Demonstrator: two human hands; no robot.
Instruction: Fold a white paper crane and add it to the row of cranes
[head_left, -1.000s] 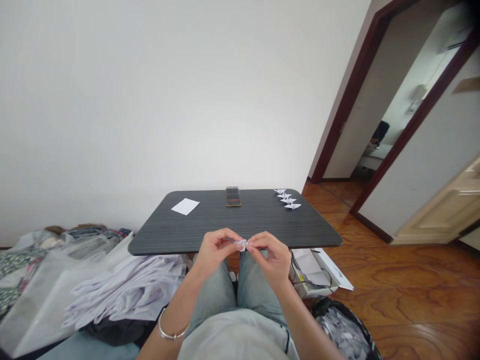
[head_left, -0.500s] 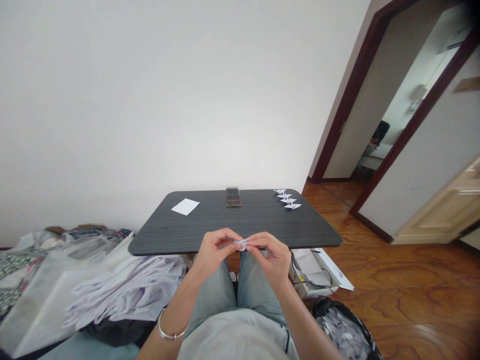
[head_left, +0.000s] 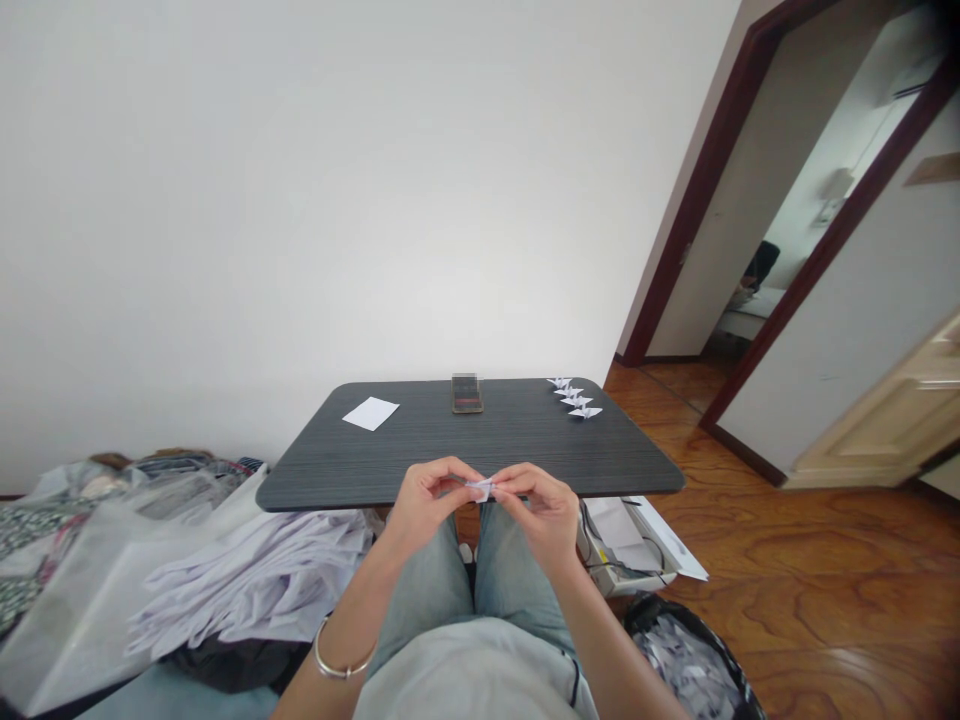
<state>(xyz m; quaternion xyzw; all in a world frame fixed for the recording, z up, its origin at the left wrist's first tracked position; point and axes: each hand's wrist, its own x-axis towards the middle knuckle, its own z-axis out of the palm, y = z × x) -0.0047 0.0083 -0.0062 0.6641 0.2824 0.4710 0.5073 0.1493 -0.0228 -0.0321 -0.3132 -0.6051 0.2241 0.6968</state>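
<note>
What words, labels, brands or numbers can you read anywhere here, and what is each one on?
No text can be read anywhere in this view. The phone on the dark table is blurred, so nothing on it is legible. The white paper sheet and the small folded paper pinched between the left hand and right hand show no readable writing.

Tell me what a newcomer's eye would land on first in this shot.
The left hand and right hand come first, pinching a folded piece of white paper at bottom centre, by the near edge of the dark table. Next comes a row of small white paper cranes at the table's far right corner.
</note>
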